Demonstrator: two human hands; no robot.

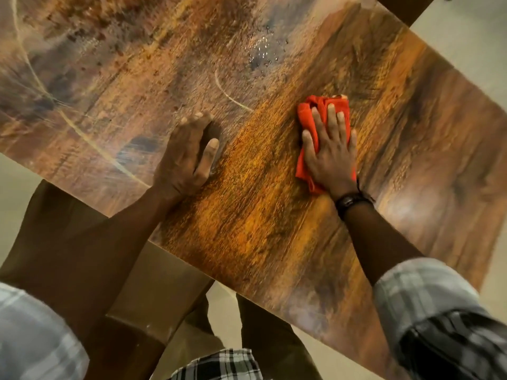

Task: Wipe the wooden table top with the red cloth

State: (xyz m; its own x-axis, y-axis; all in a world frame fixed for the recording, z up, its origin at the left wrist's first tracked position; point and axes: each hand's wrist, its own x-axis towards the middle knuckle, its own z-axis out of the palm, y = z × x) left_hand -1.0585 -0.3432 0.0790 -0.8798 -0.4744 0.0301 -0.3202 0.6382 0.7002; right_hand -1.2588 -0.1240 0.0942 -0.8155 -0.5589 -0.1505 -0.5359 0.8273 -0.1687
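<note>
Head view: two hands (both flat), right hand (330,153) apparently pressing one red cloth (310,124).

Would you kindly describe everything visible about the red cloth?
The red cloth is bright orange-red, soft fabric, bunched into a crumpled pad with folds showing beyond the fingertips. It lies flat on the wooden table top, right of centre. The right hand presses on it, palm down with fingers spread, covering most of it. The left hand rests apart, not touching it.

red cloth (307,127): mostly hidden under right hand (330,157) | wooden table top (260,215): cut off at top and left | sleeves (428,297): blurred
</note>
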